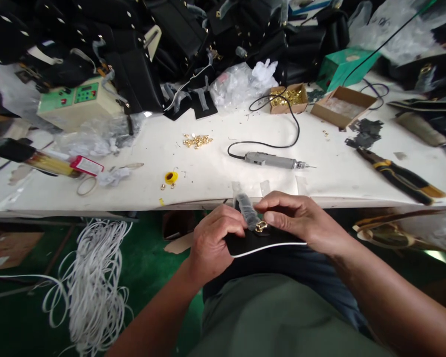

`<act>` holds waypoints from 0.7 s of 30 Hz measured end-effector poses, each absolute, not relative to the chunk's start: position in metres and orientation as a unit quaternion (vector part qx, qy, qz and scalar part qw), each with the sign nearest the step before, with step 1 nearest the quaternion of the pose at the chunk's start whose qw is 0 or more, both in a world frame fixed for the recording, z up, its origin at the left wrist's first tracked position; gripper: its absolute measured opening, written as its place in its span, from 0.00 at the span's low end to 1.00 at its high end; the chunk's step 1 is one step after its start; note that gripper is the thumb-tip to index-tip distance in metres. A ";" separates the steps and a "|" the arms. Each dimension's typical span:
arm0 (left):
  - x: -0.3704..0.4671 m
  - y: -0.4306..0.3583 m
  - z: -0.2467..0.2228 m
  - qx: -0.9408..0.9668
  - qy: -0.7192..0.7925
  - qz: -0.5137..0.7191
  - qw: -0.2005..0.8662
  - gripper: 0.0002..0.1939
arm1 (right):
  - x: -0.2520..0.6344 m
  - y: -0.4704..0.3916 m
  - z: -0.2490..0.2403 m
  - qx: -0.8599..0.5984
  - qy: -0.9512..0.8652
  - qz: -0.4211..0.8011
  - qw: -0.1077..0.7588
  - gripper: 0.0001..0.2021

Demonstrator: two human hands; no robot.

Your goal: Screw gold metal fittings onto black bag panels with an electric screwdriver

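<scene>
A black leather piece with a white edge (250,243) lies over my lap at the table's front edge. My left hand (217,238) is closed on its left side, fingers curled over the top. A gold metal clasp (260,227) sits on the piece, beside a strap wrapped in clear plastic film (247,210). My right hand (295,218) is closed at the right side of the piece, with thumb and forefinger pinched close to the clasp and the strap. Part of the piece is hidden behind both hands.
On the white table (208,158) lie a grey electric screwdriver (271,159), pliers (397,173), a yellow ring (171,177) and small gold fittings (197,141). Behind stand a box of gold parts (289,99), a cardboard box (344,106) and black bags (130,54). White cord (96,287) hangs left.
</scene>
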State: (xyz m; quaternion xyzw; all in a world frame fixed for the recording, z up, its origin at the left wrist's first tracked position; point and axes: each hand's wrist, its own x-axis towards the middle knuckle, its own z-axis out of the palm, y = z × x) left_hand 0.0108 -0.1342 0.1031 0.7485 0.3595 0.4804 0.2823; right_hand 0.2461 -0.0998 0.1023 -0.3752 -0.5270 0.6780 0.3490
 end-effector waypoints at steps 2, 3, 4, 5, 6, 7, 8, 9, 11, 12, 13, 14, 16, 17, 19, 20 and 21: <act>0.012 -0.137 0.108 0.768 0.345 0.471 0.263 0.12 | 0.251 -0.099 0.105 -0.350 -0.578 0.663 0.322 0.14; 0.013 -0.138 0.109 0.772 0.343 0.467 0.261 0.12 | 0.253 -0.098 0.105 -0.330 -0.592 0.665 0.313 0.14; 0.013 -0.138 0.110 0.774 0.343 0.463 0.261 0.12 | 0.256 -0.097 0.106 -0.312 -0.600 0.671 0.304 0.13; 0.014 -0.139 0.110 0.776 0.344 0.458 0.262 0.12 | 0.258 -0.097 0.106 -0.299 -0.603 0.678 0.296 0.13; 0.015 -0.140 0.110 0.777 0.347 0.454 0.264 0.12 | 0.259 -0.097 0.107 -0.291 -0.604 0.682 0.291 0.13; 0.015 -0.141 0.111 0.779 0.347 0.449 0.265 0.12 | 0.260 -0.097 0.107 -0.289 -0.606 0.683 0.287 0.13; 0.015 -0.142 0.111 0.781 0.346 0.446 0.266 0.12 | 0.261 -0.098 0.108 -0.290 -0.609 0.681 0.286 0.13; 0.016 -0.142 0.111 0.784 0.343 0.443 0.267 0.12 | 0.261 -0.099 0.109 -0.293 -0.615 0.674 0.286 0.13; 0.017 -0.143 0.113 0.788 0.333 0.441 0.271 0.12 | 0.261 -0.101 0.111 -0.298 -0.634 0.652 0.290 0.12; 0.017 -0.143 0.114 0.790 0.329 0.440 0.272 0.12 | 0.261 -0.102 0.112 -0.300 -0.645 0.640 0.291 0.12; 0.018 -0.143 0.116 0.793 0.325 0.438 0.273 0.11 | 0.261 -0.103 0.114 -0.302 -0.654 0.629 0.292 0.12; 0.019 -0.142 0.118 0.795 0.322 0.436 0.273 0.11 | 0.261 -0.103 0.115 -0.304 -0.663 0.619 0.292 0.12; 0.022 -0.142 0.121 0.803 0.312 0.431 0.270 0.09 | 0.261 -0.105 0.117 -0.303 -0.679 0.601 0.293 0.12; 0.023 -0.142 0.122 0.807 0.308 0.427 0.267 0.08 | 0.262 -0.106 0.118 -0.301 -0.688 0.592 0.292 0.12; 0.024 -0.142 0.123 0.816 0.302 0.420 0.257 0.06 | 0.263 -0.107 0.120 -0.297 -0.707 0.572 0.291 0.13; 0.024 -0.143 0.123 0.821 0.300 0.415 0.252 0.06 | 0.263 -0.108 0.121 -0.297 -0.717 0.561 0.289 0.13; 0.024 -0.144 0.122 0.825 0.298 0.411 0.247 0.06 | 0.264 -0.108 0.121 -0.298 -0.725 0.552 0.286 0.13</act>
